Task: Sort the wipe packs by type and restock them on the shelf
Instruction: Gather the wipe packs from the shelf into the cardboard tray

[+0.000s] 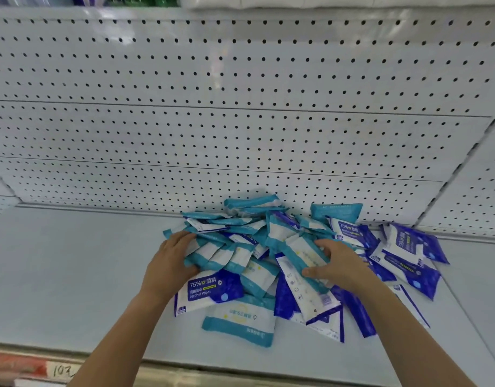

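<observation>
A mixed heap of wipe packs lies on the white shelf (73,275), right of centre against the back wall. Teal-and-white packs (240,325) and dark blue alcohol wipe packs (210,289) are jumbled together. More blue packs (408,247) spread to the right. My left hand (170,263) holds a fanned bunch of teal packs (221,252) at the heap's left side. My right hand (335,263) grips another teal pack (302,252) near the middle of the heap.
A white pegboard back wall (240,107) rises behind the shelf. A pegboard panel (478,191) angles in on the right. The shelf's front edge carries a red-and-white price strip (31,370). Goods sit on the shelf above (268,1).
</observation>
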`<state>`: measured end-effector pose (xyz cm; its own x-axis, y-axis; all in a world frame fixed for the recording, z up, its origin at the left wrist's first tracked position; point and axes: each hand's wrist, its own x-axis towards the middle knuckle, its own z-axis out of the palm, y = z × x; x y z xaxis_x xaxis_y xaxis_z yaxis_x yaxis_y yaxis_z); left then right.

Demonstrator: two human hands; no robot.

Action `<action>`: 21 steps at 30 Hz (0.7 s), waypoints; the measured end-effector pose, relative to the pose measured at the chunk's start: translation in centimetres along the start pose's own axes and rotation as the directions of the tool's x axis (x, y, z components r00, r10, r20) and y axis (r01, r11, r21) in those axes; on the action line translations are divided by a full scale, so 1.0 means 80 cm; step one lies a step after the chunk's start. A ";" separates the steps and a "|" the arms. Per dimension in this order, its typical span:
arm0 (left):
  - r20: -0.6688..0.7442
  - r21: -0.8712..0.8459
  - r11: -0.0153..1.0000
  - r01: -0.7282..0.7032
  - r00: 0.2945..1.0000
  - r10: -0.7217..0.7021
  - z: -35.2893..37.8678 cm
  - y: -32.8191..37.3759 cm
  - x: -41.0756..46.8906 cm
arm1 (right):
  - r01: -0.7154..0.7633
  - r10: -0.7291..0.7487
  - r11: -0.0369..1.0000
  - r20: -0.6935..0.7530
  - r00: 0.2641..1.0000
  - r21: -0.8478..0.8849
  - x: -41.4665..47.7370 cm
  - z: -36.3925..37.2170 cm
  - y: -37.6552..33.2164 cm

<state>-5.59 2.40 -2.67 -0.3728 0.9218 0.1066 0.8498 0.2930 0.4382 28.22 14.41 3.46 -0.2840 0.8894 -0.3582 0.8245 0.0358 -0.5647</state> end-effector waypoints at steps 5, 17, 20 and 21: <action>-0.092 0.017 0.988 -0.152 0.984 0.153 0.010 0.013 -0.014 | 0.132 -0.135 0.990 0.062 0.989 0.046 -0.010 0.007 -0.009; 0.009 0.068 0.973 -0.222 0.975 0.222 0.007 -0.006 0.007 | 0.119 -0.090 0.988 0.256 0.962 -0.101 -0.027 -0.015 -0.003; -0.019 0.136 0.955 -0.263 0.963 0.268 0.008 -0.005 0.008 | 0.109 -0.073 0.980 0.204 0.976 -0.168 -0.028 -0.005 -0.003; -0.041 0.141 0.953 -0.268 0.960 0.276 0.010 -0.006 0.007 | 0.094 -0.058 0.977 0.184 0.981 -0.190 -0.028 -0.002 -0.004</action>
<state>-5.90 3.00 -3.54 -0.1384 0.9555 0.2603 0.9623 0.0677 0.2633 28.66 12.49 4.51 -0.4166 0.7868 -0.4554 0.8723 0.2049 -0.4440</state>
